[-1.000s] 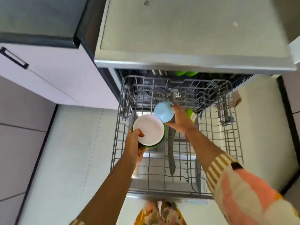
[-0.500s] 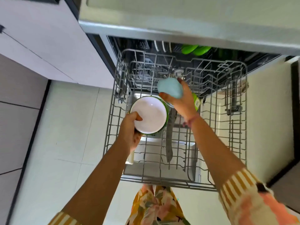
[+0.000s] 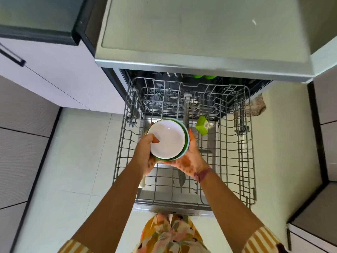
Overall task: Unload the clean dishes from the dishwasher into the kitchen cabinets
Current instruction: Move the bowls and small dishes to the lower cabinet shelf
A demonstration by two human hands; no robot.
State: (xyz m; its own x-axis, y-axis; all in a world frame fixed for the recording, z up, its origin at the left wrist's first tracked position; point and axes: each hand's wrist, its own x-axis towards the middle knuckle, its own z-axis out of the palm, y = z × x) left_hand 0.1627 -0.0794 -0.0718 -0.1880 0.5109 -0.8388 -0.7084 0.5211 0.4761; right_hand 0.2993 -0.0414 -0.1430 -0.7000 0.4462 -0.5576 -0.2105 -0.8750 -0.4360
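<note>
Head view. A stack of bowls [image 3: 166, 139] is held above the pulled-out wire rack [image 3: 235, 161] of the dishwasher, over the left-centre part of the rack. The top bowl is white inside; green rims show beneath it along the right and lower edge, and a pale blue edge shows at the lower right.

The left hand [image 3: 145, 152] grips the left side of the stack, with the thumb hooked over the rim into the white bowl and the remaining fingers curled beneath. The right hand [image 3: 191, 157] cups the stack from below and from the right, fingers curled up along its side; a band sits on that wrist.

A small green item [image 3: 202, 125] with a label lies in the rack just right of the stack, apart from it. More green items [image 3: 204, 77] show at the back of the dishwasher interior, partly hidden by the counter [image 3: 182, 33] edge above.

A knife-like blade [image 3: 181, 178] lies in the rack below the hands; its type cannot be confirmed. A pale cabinet [image 3: 54, 75] with a dark handle stands to the left. The floor [image 3: 73, 161] is light tile.
</note>
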